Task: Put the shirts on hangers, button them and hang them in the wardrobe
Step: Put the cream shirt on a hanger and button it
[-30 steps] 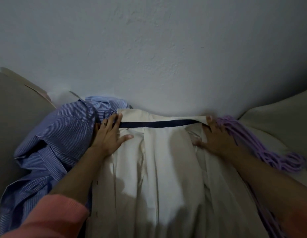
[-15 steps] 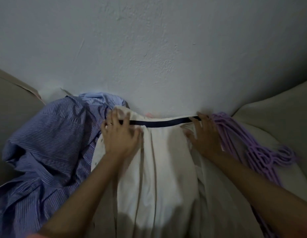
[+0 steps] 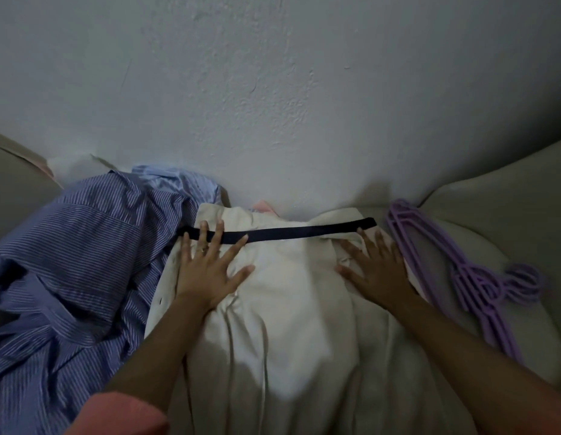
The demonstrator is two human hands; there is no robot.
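Both hands slid nearer since earlier; left hand (image 3: 210, 271) and right hand (image 3: 378, 271) lie flat, fingers spread, on cream shirt (image 3: 291, 309), purple hangers (image 3: 461, 271) right, striped shirt (image 3: 68, 262) left.

I've got the grey-white plaster wall (image 3: 273, 105) closing off everything ahead. On my left the crumpled blue striped shirt (image 3: 68, 262) heaps against the flat cream shirt (image 3: 288, 309); on my right the bundle of purple plastic hangers (image 3: 455, 271) lies just beside it. Bare beige cushion (image 3: 508, 215) beyond is open.
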